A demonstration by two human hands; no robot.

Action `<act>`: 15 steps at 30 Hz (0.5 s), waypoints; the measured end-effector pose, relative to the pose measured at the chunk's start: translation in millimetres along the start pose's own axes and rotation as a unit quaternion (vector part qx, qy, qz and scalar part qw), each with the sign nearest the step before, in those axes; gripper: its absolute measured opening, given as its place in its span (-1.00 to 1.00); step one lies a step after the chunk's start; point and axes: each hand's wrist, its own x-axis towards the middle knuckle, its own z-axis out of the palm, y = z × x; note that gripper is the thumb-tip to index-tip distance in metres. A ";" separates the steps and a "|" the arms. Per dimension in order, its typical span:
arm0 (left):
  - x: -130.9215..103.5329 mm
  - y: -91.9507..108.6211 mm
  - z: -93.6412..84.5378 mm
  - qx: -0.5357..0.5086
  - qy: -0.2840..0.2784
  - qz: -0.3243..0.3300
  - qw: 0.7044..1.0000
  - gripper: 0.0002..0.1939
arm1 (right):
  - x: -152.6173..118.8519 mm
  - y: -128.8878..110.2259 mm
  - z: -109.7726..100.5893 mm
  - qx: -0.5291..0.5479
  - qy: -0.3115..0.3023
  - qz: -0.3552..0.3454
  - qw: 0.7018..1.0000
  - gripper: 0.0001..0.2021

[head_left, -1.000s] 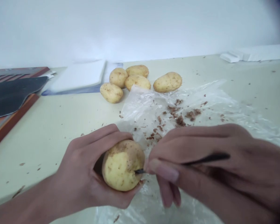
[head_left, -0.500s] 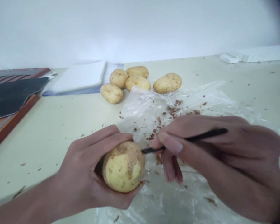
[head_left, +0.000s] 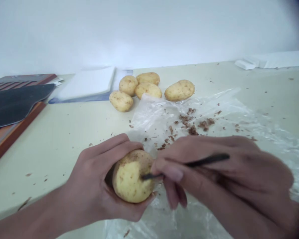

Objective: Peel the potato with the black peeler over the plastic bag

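Observation:
My left hand [head_left: 99, 179] is wrapped round a potato [head_left: 131, 186], its end turned toward me. Pale yellow flesh shows over much of that end; brown skin covers the top and part of the right side. Between the thumb and fingers of my right hand [head_left: 201, 179] is a thin black stick-like tool [head_left: 209, 160]. Its tip rests against the right part of the potato's face; I cannot make out the exact kind of tool. Beneath both hands lies a clear plastic sheet [head_left: 151, 113] strewn with brown skin scraps [head_left: 206, 123].
Several whole potatoes [head_left: 179, 90] lie at the back of the table [head_left: 82, 124], near the wall. A white pad [head_left: 87, 83] on a blue-edged sheet is behind them to the left. A wooden-framed object with a black mat [head_left: 17, 103] stands far left. White strips [head_left: 276, 59] lie back right.
My right hand has moved down and left, bringing the tool's tip from the potato's upper right edge onto its face. Less brown skin shows there. My left hand keeps its hold.

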 end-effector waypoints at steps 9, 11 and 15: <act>-4.8 -5.1 3.7 -0.060 0.012 0.008 0.998 -0.44 | 1.8 -0.4 5.4 0.026 -0.012 0.009 1.000 -0.89; -5.3 -5.1 4.1 -0.042 0.010 0.021 0.999 -0.37 | -0.6 2.1 4.1 0.000 0.041 0.008 0.999 -0.90; -5.9 -5.4 3.2 -0.031 0.010 0.033 0.999 -0.33 | -2.8 4.0 1.4 0.046 0.015 0.012 0.999 -0.81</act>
